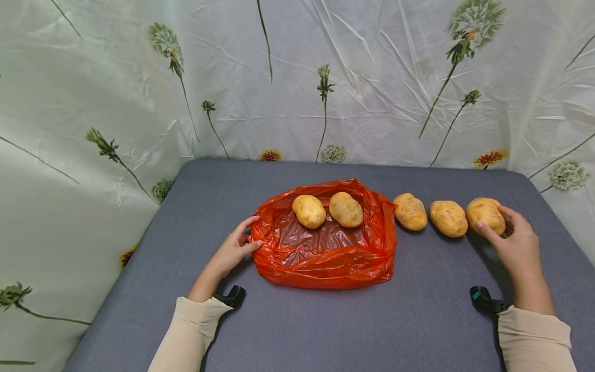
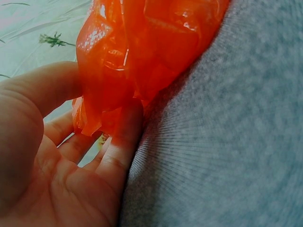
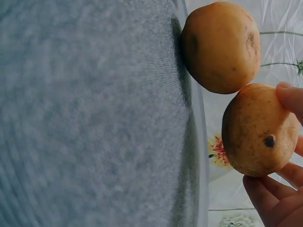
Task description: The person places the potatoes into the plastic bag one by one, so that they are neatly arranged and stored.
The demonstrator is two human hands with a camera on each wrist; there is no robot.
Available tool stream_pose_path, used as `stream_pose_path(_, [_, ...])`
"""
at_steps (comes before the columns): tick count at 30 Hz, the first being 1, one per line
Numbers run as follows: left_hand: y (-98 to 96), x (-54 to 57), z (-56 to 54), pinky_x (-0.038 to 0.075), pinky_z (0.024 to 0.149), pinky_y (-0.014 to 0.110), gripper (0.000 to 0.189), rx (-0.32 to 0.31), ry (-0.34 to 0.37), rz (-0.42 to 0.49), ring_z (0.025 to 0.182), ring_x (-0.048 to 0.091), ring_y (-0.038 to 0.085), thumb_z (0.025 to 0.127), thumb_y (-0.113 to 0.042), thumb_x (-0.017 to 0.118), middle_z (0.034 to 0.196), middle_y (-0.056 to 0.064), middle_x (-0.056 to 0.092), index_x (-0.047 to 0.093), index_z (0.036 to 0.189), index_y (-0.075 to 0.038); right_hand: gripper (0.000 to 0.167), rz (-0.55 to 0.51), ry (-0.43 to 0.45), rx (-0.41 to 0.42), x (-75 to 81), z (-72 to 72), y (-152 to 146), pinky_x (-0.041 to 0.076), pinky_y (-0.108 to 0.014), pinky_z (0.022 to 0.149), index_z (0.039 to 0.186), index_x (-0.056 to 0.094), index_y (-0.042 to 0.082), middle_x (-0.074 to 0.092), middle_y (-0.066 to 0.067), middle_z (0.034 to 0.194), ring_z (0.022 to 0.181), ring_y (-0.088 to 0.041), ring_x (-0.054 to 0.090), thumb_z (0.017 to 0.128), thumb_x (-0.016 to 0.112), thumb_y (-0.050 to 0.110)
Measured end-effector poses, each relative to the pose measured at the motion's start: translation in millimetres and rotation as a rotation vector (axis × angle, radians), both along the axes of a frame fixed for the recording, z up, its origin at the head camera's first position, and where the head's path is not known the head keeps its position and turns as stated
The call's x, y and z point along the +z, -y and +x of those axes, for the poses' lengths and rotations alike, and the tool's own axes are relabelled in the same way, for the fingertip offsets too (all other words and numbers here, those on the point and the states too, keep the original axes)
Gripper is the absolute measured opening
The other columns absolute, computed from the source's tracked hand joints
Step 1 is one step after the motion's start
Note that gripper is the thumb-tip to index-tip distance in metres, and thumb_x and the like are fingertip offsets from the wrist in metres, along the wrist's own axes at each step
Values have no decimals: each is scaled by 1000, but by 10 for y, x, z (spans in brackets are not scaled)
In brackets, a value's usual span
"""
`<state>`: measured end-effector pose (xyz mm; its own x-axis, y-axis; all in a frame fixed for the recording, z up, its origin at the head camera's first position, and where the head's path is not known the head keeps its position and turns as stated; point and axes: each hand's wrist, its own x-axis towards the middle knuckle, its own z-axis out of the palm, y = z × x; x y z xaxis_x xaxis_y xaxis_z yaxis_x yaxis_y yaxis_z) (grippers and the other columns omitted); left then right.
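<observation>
A red plastic bag (image 1: 325, 268) lies spread on the table with its mouth open upward, and two potatoes (image 1: 309, 212) sit inside it. My left hand (image 1: 234, 248) holds the bag's left edge; in the left wrist view the thumb and fingers (image 2: 59, 127) come round the crumpled red film. Over at the right, my right hand (image 1: 518, 240) grips a potato (image 1: 485, 216) between thumb and fingers. The right wrist view shows that potato (image 3: 260, 132) raised off the table, with a dark spot on its skin, overlapping another potato (image 3: 221, 47).
Between the bag and my right hand, two more potatoes rest on the grey table (image 1: 321, 330): one (image 1: 410, 212) at the bag's right edge, the other (image 1: 448, 218) beside the gripped one. A flower-printed curtain (image 1: 288, 103) hangs behind the table.
</observation>
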<state>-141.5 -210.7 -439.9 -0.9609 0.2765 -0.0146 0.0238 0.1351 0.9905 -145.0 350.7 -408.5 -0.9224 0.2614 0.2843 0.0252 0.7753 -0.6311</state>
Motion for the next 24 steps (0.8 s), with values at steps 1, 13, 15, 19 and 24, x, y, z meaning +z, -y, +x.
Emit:
stream_pose_path(1, [-1,0,1,45,65,27,60,0,-3,-3,80,54,17,85,-3,60,101,20,51,31,137,-10,61,-5,-13,-1,8,4,10,29,-7,79,135,36,0,42,-28,125,107,-21,46,85,62,24])
stream_pose_path(13, [-3,7,11,45,62,26,59,-5,-22,4,76,54,16,85,-2,59,98,18,51,31,137,-9,57,-72,-159,48,185,21,239,30,-8,86,131,43,1,44,-20,126,100,12,36,81,67,14])
stream_pose_path(15, [-4,8,11,45,62,26,59,-6,-22,6,76,54,16,85,-2,59,98,18,51,31,137,-9,57,-77,-186,62,220,14,290,31,-9,86,130,44,0,44,-19,127,101,11,36,80,68,11])
stream_pose_path(19, [-7,5,7,45,62,26,59,-9,-23,14,76,54,15,85,-1,59,98,18,51,31,137,-8,57,-82,-253,105,275,-10,393,32,-9,86,127,46,-2,45,-17,126,102,10,38,76,71,4])
stream_pose_path(24, [-6,2,4,45,62,26,59,-13,-24,20,75,54,15,85,-1,59,95,17,52,30,136,-8,58,-79,-301,162,332,-25,532,32,-9,86,126,47,-2,46,-16,126,104,9,39,73,72,0])
